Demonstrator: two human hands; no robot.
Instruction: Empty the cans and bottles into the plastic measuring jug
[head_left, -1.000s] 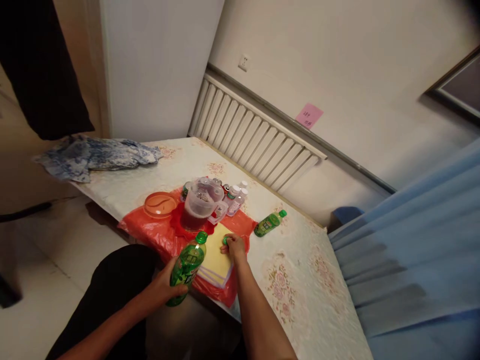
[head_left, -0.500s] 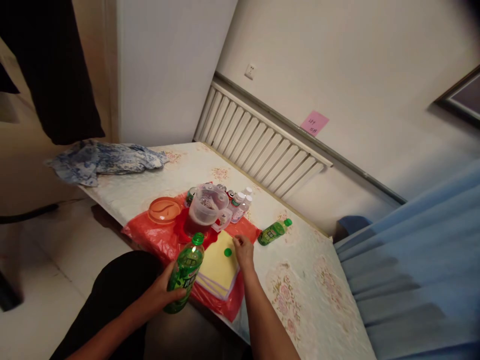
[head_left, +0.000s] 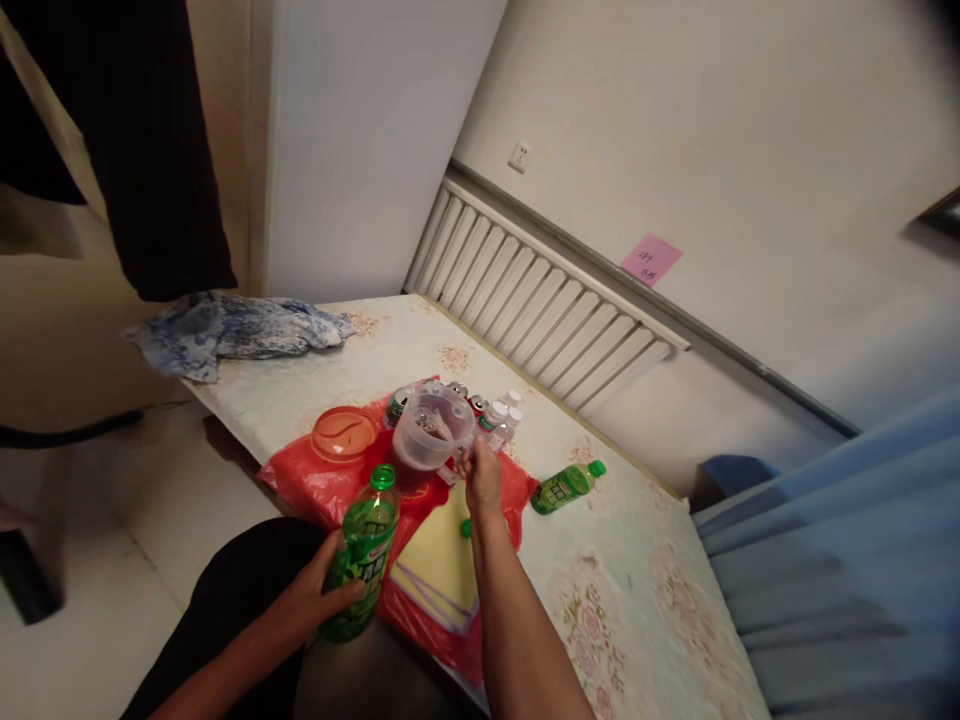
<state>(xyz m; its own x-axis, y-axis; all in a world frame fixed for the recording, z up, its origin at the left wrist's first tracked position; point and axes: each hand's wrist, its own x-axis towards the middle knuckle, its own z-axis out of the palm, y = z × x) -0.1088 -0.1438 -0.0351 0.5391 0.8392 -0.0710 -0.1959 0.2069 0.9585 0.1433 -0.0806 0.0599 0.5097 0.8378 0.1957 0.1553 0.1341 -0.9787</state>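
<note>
My left hand (head_left: 324, 592) is wrapped around a green plastic drink bottle (head_left: 366, 545), held upright near the table's front edge. The bottle's mouth is uncapped. At the clear plastic pitcher (head_left: 427, 440), my right hand (head_left: 481, 478) has its fingers closed around the handle, which they mostly hide. Dark liquid with foam shows inside the pitcher. A green bottle cap (head_left: 466, 528) lies on a stack of yellow cloths or sheets (head_left: 431, 575), partly covered by my right wrist. The orange round lid (head_left: 343, 434) rests to the left of the pitcher.
Red plastic sheeting (head_left: 300, 468) lies under these things on the flowered tablecloth (head_left: 405, 335). Several cans and small white-capped bottles (head_left: 508, 425) stand behind the pitcher. A second green bottle (head_left: 564, 488) lies to the right. Blue-patterned fabric (head_left: 247, 328) is heaped at the far left.
My right hand has moved from beside the green cap up to the pitcher's handle and closed on it. The left hand still holds the bottle. The view has shifted slightly.
</note>
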